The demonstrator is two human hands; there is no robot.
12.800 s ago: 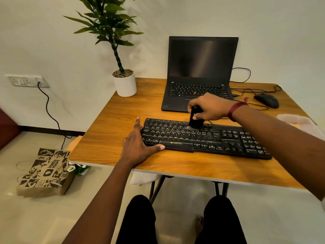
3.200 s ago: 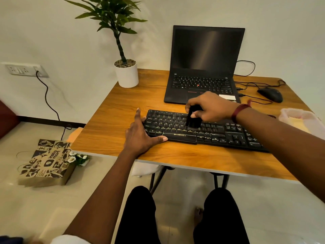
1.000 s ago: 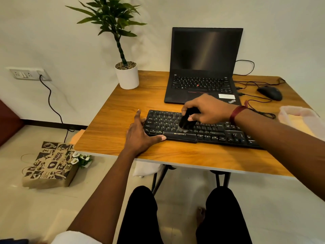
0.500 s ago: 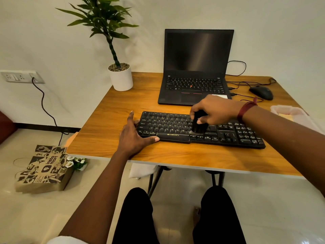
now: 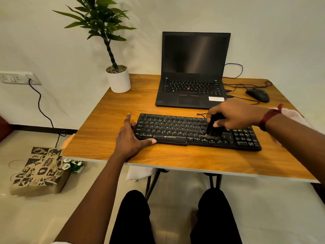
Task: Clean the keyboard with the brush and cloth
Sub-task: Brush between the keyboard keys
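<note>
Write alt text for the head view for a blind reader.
A person's right hand grips a black brush, bristles down on the keys of a black keyboard, while the left hand rests flat against its left end. Behind, the wooden table holds an open laptop, a potted plant and a mouse.

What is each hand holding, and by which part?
The right hand grips the black brush by its handle, bristles on the keyboard. The left hand holds nothing, bracing the keyboard's end.
</note>
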